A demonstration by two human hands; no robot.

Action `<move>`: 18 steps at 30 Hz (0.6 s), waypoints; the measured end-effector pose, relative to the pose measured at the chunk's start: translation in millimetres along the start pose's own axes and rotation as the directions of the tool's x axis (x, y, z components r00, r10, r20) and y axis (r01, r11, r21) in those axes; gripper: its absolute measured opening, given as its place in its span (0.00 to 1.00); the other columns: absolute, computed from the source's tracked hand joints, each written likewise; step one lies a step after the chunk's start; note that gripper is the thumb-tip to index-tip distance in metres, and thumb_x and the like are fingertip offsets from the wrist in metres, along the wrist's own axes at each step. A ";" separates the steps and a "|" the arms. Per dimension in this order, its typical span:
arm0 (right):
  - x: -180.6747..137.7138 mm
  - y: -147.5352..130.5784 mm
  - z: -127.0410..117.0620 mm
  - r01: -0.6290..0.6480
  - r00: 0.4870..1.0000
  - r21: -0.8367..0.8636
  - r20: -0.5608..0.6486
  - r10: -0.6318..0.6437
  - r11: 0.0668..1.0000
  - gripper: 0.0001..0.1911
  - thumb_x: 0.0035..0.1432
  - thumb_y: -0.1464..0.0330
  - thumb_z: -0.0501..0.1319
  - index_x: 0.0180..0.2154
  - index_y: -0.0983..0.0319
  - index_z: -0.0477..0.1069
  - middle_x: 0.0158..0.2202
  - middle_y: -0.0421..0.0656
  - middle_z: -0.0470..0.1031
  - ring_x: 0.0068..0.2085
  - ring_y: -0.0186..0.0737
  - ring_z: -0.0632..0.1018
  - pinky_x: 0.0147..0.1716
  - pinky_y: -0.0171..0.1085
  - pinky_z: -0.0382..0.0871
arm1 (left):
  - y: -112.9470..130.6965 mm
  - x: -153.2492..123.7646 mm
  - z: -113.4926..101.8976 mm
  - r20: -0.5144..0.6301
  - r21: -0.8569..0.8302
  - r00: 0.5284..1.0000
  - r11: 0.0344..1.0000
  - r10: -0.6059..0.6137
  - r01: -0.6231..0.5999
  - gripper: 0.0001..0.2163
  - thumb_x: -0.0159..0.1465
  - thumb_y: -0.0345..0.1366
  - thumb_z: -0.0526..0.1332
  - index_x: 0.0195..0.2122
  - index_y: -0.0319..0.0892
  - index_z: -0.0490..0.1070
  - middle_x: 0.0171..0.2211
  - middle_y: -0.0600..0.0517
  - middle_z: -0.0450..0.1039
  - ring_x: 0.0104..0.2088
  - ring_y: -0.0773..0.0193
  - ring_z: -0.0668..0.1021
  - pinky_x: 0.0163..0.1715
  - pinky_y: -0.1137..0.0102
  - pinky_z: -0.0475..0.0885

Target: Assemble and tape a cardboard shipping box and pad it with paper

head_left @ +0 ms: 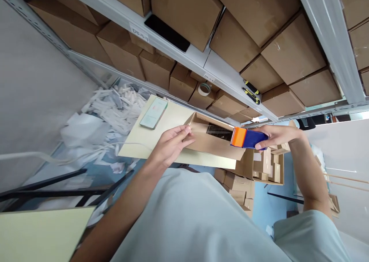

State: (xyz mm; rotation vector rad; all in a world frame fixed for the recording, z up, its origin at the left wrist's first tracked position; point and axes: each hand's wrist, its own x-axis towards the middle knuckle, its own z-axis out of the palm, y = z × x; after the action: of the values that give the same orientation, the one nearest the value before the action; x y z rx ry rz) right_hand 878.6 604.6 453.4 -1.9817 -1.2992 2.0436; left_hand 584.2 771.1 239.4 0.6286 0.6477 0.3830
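Observation:
A long cardboard box (215,144) lies on the pale yellow tabletop in front of me, with a dark, shiny patch visible along its upper side. At its left end is my left hand (174,142), thumb and fingers closed in a pinch against the box corner; what lies between the fingertips is too small to make out. My right hand (271,136) grips a blue and orange tape dispenser (249,138) by its blue body. The dispenser's orange end points left, over the right end of the box. A smartphone (153,112) rests left of the box.
Shelves of cardboard boxes (184,15) rise behind the pale tabletop (135,141). Two utility knives (251,91) and a tape roll (204,89) sit there. White paper scraps (115,112) pile up at left, beside a white cable (86,152). More cartons (238,187) stand at lower right.

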 end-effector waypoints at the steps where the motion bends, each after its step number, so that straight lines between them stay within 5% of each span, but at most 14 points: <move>1: 4.9 0.4 -6.2 0.010 1.000 0.015 0.013 -0.010 1.000 0.26 0.68 0.46 0.71 0.44 0.62 0.74 0.34 0.41 0.81 0.34 0.36 0.79 0.32 0.34 0.72 | -0.4 4.8 -1.3 -0.004 -0.007 1.000 1.000 -0.005 0.005 0.27 0.46 0.56 0.85 0.35 0.42 0.81 0.37 0.53 0.74 0.41 0.63 0.77 0.61 0.44 0.80; 8: 49.2 27.4 -25.1 0.027 0.995 0.147 0.086 -0.040 0.989 0.27 0.66 0.45 0.73 0.38 0.63 0.76 0.31 0.41 0.81 0.32 0.35 0.80 0.33 0.33 0.72 | 0.9 21.3 -16.5 0.007 -0.061 0.996 0.994 -0.089 0.089 0.25 0.48 0.53 0.86 0.36 0.42 0.81 0.37 0.52 0.74 0.42 0.62 0.77 0.60 0.41 0.81; 18: 89.4 68.3 -7.9 0.092 0.986 0.261 0.110 -0.124 0.961 0.28 0.68 0.44 0.71 0.36 0.63 0.76 0.29 0.41 0.81 0.30 0.34 0.79 0.34 0.33 0.76 | 5.5 30.8 -29.3 -0.039 0.002 0.995 0.996 -0.094 0.094 0.25 0.48 0.53 0.86 0.37 0.42 0.83 0.37 0.50 0.79 0.42 0.60 0.81 0.60 0.42 0.82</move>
State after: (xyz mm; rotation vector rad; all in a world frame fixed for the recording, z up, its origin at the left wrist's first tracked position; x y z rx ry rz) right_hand 902.9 611.7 343.5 -1.6629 -1.0697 2.1854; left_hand 586.9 803.2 211.2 0.5927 0.7124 0.3066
